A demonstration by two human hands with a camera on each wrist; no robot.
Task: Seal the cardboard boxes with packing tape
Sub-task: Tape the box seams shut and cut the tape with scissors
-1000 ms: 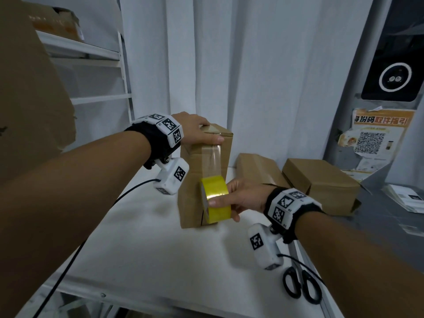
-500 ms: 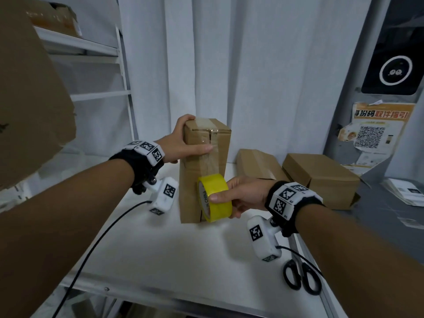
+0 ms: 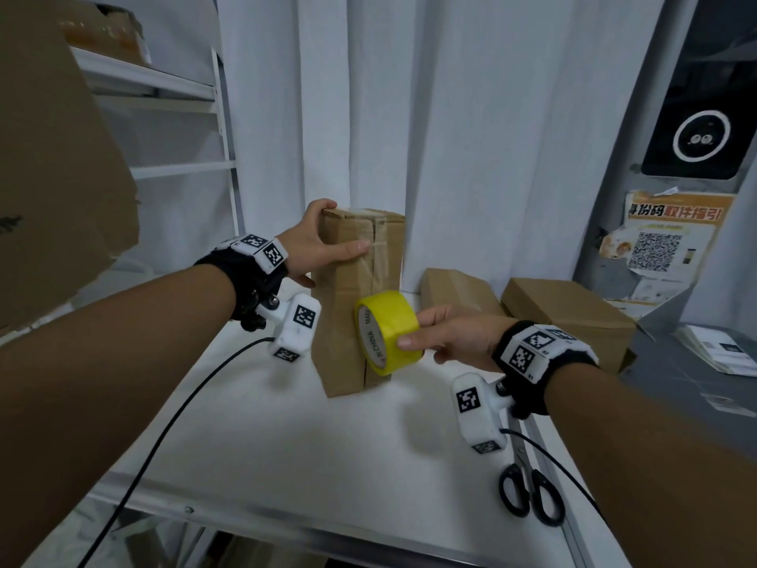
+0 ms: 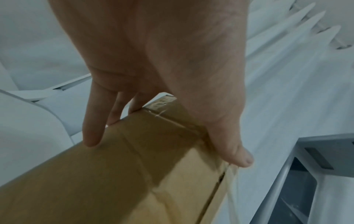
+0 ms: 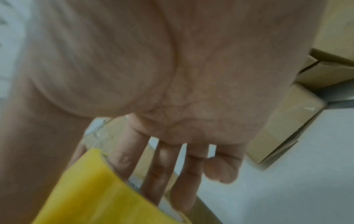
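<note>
— Three cardboard boxes on the table, is that right?

— Yes. I have the tall box point(image 3: 356, 297) standing on end on the white table point(image 3: 286, 444), and two flat boxes point(image 3: 567, 315) lie behind it to the right, near the curtain point(image 3: 450, 116).

— What are your hands doing?

— My left hand point(image 3: 315, 248) wraps the box's top left corner, thumb laid across the front and fingers curled round the edge. My right hand point(image 3: 458, 334) grips the yellow tape roll point(image 3: 387, 332) between thumb and fingers, holding it against the box's front face low down. A clear strip of tape runs up the front seam and over the top.

— Any writing you can read?

— The roll's inner core says "CHINA", with "MA" beside it before the letters cut off. An orange poster point(image 3: 667, 235) on the grey panel at right carries Chinese characters and a QR code; the small print is too fine for me to read. My wristbands bear black-and-white square markers.

— And the rest of the room?

— Black scissors point(image 3: 528, 494) lie at the table's right edge. White shelving point(image 3: 180, 129) stands at left, with a large sheet of cardboard point(image 3: 53, 178) in front of it.
</note>
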